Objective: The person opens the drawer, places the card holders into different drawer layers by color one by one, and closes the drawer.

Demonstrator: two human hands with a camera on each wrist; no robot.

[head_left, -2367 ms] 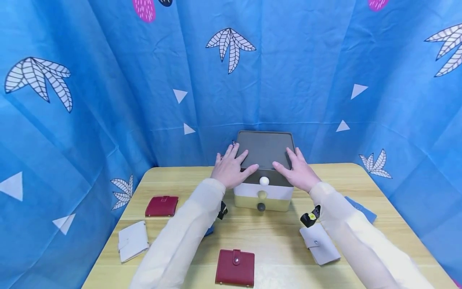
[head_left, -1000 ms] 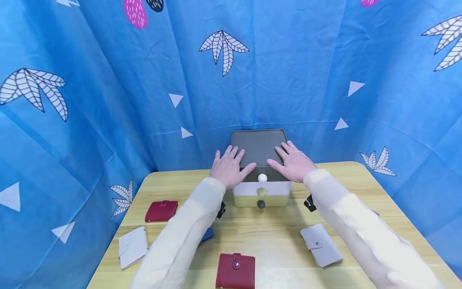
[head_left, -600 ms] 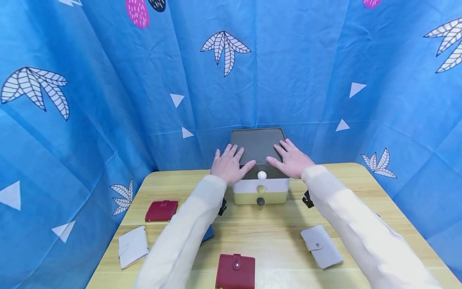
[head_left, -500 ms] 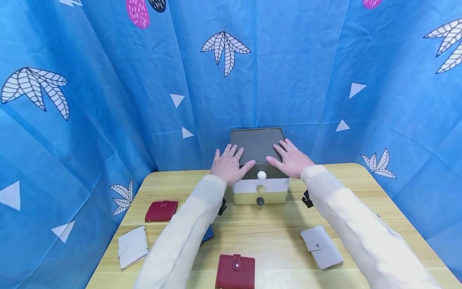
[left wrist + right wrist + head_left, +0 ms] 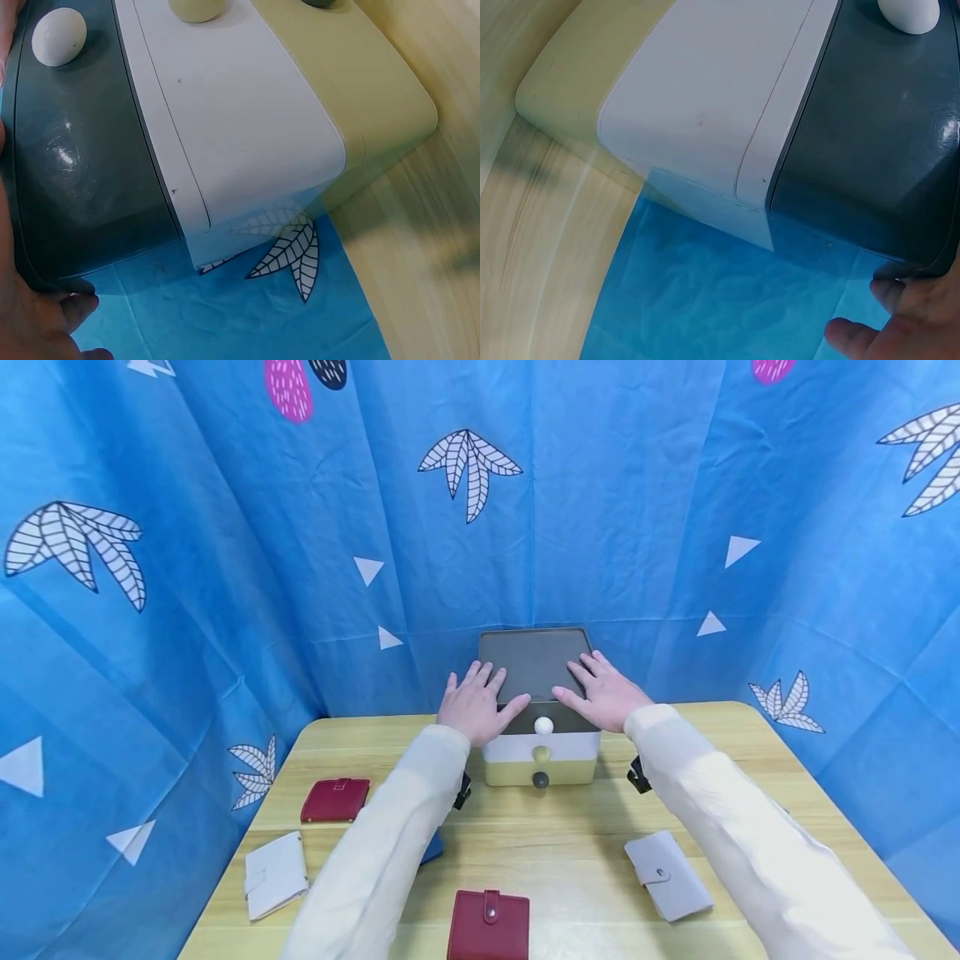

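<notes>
A small drawer box (image 5: 517, 747) stands at the back of the table, with dark grey, white and pale yellow tiers and a round knob on each. My left hand (image 5: 474, 708) lies at the left side of its grey top (image 5: 531, 662), fingers straight and spread. On the opposite side, my right hand (image 5: 609, 697) rests likewise, its thumb pointing inward. The wrist views show fingertips of the left hand (image 5: 45, 322) and right hand (image 5: 911, 319) just past the grey tier's side edges. The palms are hidden there by the frame edges.
Snap-strap card holders lie about the wooden table (image 5: 555, 835): red ones at front (image 5: 480, 927) and left, a white holder (image 5: 276, 872), a pale grey holder (image 5: 671, 877) and a blue holder (image 5: 432, 847) partly under the left sleeve. A blue curtain (image 5: 637, 527) hangs behind.
Since the oldest frame the box has shifted slightly back and turned squarer to the table. My right hand has moved left with it. Over the last half second the hands barely differ.
</notes>
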